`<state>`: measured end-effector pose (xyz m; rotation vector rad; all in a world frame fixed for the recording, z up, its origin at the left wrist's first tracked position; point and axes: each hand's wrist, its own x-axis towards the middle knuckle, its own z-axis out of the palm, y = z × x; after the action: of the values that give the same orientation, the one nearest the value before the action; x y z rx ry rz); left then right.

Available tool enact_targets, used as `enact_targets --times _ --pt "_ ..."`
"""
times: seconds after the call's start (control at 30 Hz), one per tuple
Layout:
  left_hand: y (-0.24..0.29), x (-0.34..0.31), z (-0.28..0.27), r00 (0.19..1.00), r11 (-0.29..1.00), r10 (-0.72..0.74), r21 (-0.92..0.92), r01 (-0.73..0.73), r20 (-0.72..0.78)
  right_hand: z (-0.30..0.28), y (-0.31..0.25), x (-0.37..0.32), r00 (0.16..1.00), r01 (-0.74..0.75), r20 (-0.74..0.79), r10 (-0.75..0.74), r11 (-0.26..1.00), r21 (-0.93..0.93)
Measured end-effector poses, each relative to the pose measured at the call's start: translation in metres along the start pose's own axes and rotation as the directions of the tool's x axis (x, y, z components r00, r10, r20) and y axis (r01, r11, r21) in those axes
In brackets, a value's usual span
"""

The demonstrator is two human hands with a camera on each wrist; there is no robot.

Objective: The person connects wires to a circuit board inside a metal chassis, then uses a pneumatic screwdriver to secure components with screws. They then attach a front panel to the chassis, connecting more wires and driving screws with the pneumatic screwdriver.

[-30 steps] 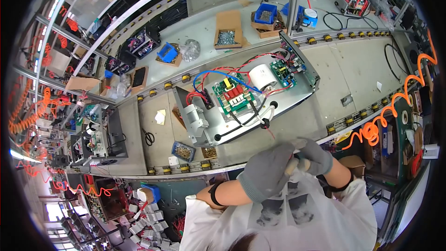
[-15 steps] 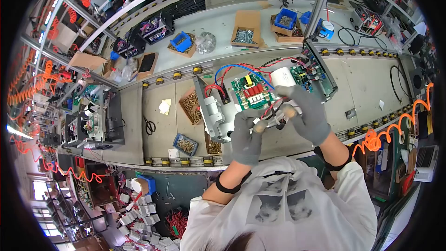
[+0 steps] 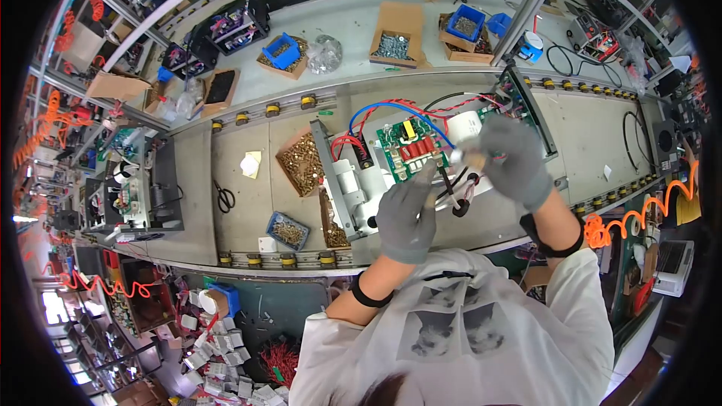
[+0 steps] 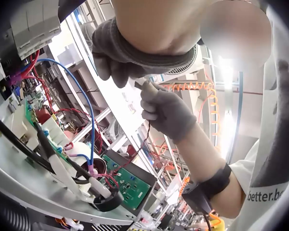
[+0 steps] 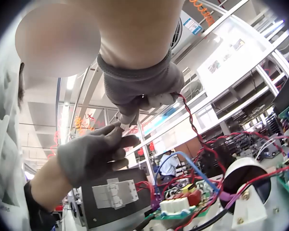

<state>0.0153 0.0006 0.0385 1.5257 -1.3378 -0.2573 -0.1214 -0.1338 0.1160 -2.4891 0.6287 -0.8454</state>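
A metal chassis (image 3: 481,218) holds a green circuit board (image 3: 410,149), a white cylinder (image 3: 464,126) and coloured wires. My right hand (image 3: 519,162), in a grey glove, is raised over its right part. It pinches a small white connector (image 5: 125,126), and a twisted red-and-black wire (image 5: 195,127) runs down from this hand to the chassis. My gloved left hand (image 3: 406,218) hovers over the front of the chassis, fingers loosely extended, fingertips close to the connector in the right wrist view. Black and white leads (image 3: 455,194) pass through a black ring between the hands.
Boxes of screws (image 3: 301,165), a blue tray of small parts (image 3: 288,231) and scissors (image 3: 224,197) lie left of the chassis. Another unit (image 3: 143,188) stands farther left. Behind, a bench carries more part boxes (image 3: 395,41). An orange coiled hose (image 3: 602,229) hangs at right.
Both hands have moved from near the chest out over the chassis and drawn apart. Over the last half second, the right hand has shifted slightly rightward, the left hand staying near the chassis front.
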Motion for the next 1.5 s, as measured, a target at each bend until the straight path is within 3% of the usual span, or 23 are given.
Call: enact_targets --times 0.07,0.13,0.17,0.2,0.23,0.27,0.37,0.43,0.47,0.53,0.6,0.67,0.7,0.8,0.87,1.0,1.07,1.2,1.27,1.43,1.5 --pt "-0.002 -0.001 0.006 0.999 0.997 -0.037 0.069 0.035 0.026 -0.012 0.021 0.016 0.998 -0.064 -0.032 0.062 0.995 -0.075" --pt "-0.017 -0.012 0.024 0.902 0.966 0.148 0.136 -0.220 0.405 -0.022 0.049 0.024 0.976 -0.183 0.028 0.214 0.888 -0.421" --pt "-0.017 -0.018 0.036 0.868 0.970 0.074 0.166 -0.177 0.491 -0.019 0.061 0.025 0.976 -0.182 0.032 0.216 0.884 -0.430" --pt "-0.024 -0.024 0.050 0.870 0.972 0.077 0.157 -0.174 0.487 -0.011 0.075 0.025 0.935 -0.224 0.102 0.338 0.792 -0.568" --pt "-0.035 -0.029 0.064 0.867 0.932 0.169 0.210 -0.295 0.468 -0.004 0.089 0.023 0.874 -0.238 0.150 0.461 0.678 -0.696" --pt "-0.045 -0.035 0.075 0.854 0.875 0.257 0.267 -0.404 0.451 0.002 0.103 0.020 0.874 -0.229 0.156 0.460 0.673 -0.703" --pt "-0.056 -0.037 0.081 0.851 0.884 0.262 0.242 -0.401 0.455 0.015 0.125 0.014 0.848 -0.104 0.239 0.472 0.592 -0.799" --pt "-0.061 -0.042 0.088 0.851 0.893 0.253 0.227 -0.388 0.460 0.016 0.128 0.015 0.834 -0.148 0.213 0.509 0.579 -0.802" --pt "-0.062 -0.045 0.093 0.880 0.904 0.263 0.217 -0.368 0.396 0.017 0.130 0.014 0.818 -0.205 0.176 0.548 0.563 -0.800" --pt "-0.058 -0.044 0.093 0.905 0.918 0.269 0.198 -0.345 0.328 0.021 0.136 0.011 0.833 -0.178 0.182 0.522 0.566 -0.805" --pt "-0.051 -0.041 0.092 0.885 0.965 0.100 0.171 -0.197 0.454 0.025 0.146 0.006 0.848 -0.152 0.187 0.496 0.566 -0.810" --pt "-0.045 -0.039 0.090 0.888 0.971 0.040 0.192 -0.143 0.457 0.028 0.155 0.003 0.923 -0.119 0.135 0.361 0.599 -0.792" --pt "-0.043 -0.038 0.089 0.889 0.971 -0.017 0.219 -0.094 0.458 0.028 0.156 0.003 0.922 -0.117 0.136 0.362 0.597 -0.794" --pt "-0.039 -0.033 0.084 0.906 0.970 0.021 0.210 -0.121 0.423 0.031 0.158 0.004 0.891 -0.062 0.198 0.409 0.541 -0.838" --pt "-0.042 -0.035 0.086 0.907 0.977 0.017 0.184 -0.104 0.421 0.036 0.164 0.003 0.838 -0.158 0.152 0.524 0.500 -0.852" --pt "-0.047 -0.036 0.086 0.886 0.979 0.047 0.155 -0.132 0.460 0.034 0.160 0.001 0.902 -0.066 0.183 0.391 0.543 -0.837" --pt "-0.047 -0.035 0.085 0.884 0.980 0.054 0.147 -0.137 0.465 0.032 0.150 0.009 0.809 -0.064 0.256 0.530 0.511 -0.857" --pt "-0.048 -0.034 0.087 0.870 0.984 0.054 0.124 -0.131 0.489 0.037 0.161 0.005 0.861 -0.081 0.227 0.455 0.563 -0.822" --pt "-0.049 -0.033 0.087 0.866 0.980 0.068 0.130 -0.151 0.496 0.039 0.158 0.011 0.752 -0.111 0.248 0.611 0.489 -0.865" --pt "-0.039 -0.030 0.081 0.833 0.962 0.045 0.200 -0.184 0.552 0.042 0.163 0.009 0.757 -0.067 0.251 0.604 0.453 -0.889" --pt "-0.032 -0.032 0.074 0.938 0.961 0.176 0.155 -0.229 0.299 0.045 0.157 0.010 0.726 -0.117 0.202 0.657 0.408 -0.906"
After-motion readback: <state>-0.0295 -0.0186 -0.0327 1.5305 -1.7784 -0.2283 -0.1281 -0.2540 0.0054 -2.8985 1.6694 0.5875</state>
